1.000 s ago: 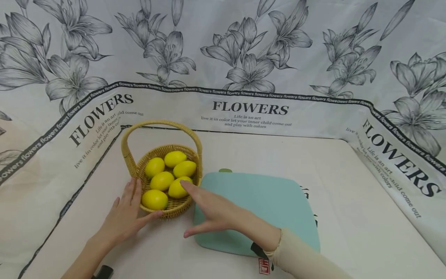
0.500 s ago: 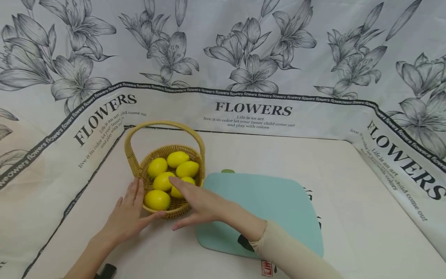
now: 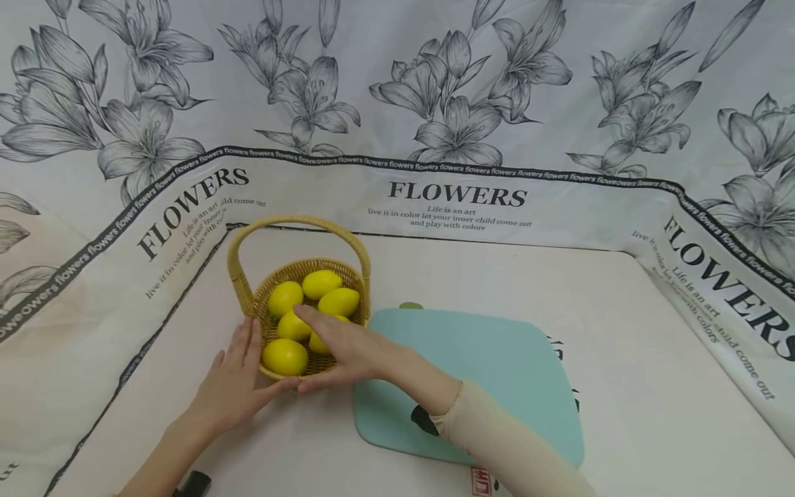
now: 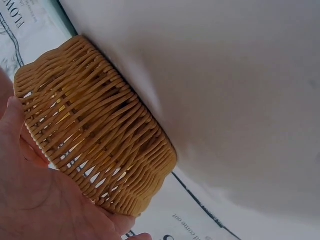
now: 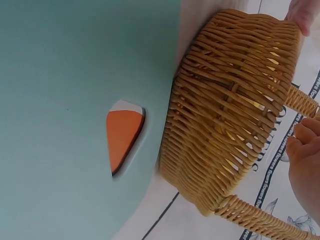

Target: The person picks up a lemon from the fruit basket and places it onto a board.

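Note:
A woven basket [image 3: 341, 266] with a tall arched handle holds several yellow lemons [image 3: 285, 357]. My left hand [image 3: 230, 393] lies along its left side, fingers extended, thumb reaching across the front. In the left wrist view that palm cups close to the wicker wall [image 4: 100, 130]. My right hand [image 3: 354, 348] is at the front right of the basket, its fingers over the fruit and its thumb tip near the left thumb. It covers part of two lemons. The right wrist view shows the basket's side [image 5: 225, 110], with right fingers [image 5: 305, 155] beyond the rim.
A teal board [image 3: 497, 373] lies right of the basket, partly under the right forearm. On it is an orange wedge-shaped piece [image 5: 124, 137] with a white end. A small green tip [image 3: 411, 305] shows behind the board. A flower-printed cloth [image 3: 459, 103] surrounds the white table.
My right hand has moved left from the board's edge to the basket, its thumb coming up to the front rim. My left hand stays against the basket, and the whole view has shifted slightly.

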Demonstrator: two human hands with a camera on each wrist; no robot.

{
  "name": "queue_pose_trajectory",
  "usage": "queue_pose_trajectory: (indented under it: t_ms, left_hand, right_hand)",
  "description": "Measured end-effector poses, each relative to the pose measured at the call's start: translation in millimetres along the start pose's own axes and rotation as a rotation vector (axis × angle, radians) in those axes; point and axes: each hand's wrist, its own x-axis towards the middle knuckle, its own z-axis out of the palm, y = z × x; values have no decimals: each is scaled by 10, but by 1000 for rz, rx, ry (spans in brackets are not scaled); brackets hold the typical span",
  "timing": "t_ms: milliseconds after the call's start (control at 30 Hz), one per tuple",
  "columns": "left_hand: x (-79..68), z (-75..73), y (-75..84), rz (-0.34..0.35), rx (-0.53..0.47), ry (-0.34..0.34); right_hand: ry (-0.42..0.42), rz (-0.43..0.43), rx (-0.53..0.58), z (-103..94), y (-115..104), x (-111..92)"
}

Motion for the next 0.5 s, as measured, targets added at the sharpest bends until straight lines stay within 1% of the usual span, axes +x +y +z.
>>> queue_pose_trajectory:
  t_ms: [100, 167, 367, 500]
  left_hand:
    - [-7, 4, -9, 2, 2, 6]
    - [-10, 9, -14, -1, 1, 9]
    - [0, 27, -18, -9, 0, 6]
    - [5, 21, -12, -8, -3, 9]
  right_hand:
    - [-21, 20, 19, 16, 12, 43]
    - [-34, 20, 9, 35, 29, 79]
    - [-43, -18, -85, 38, 101, 187]
    - [-65, -35, -79, 35, 127, 244]
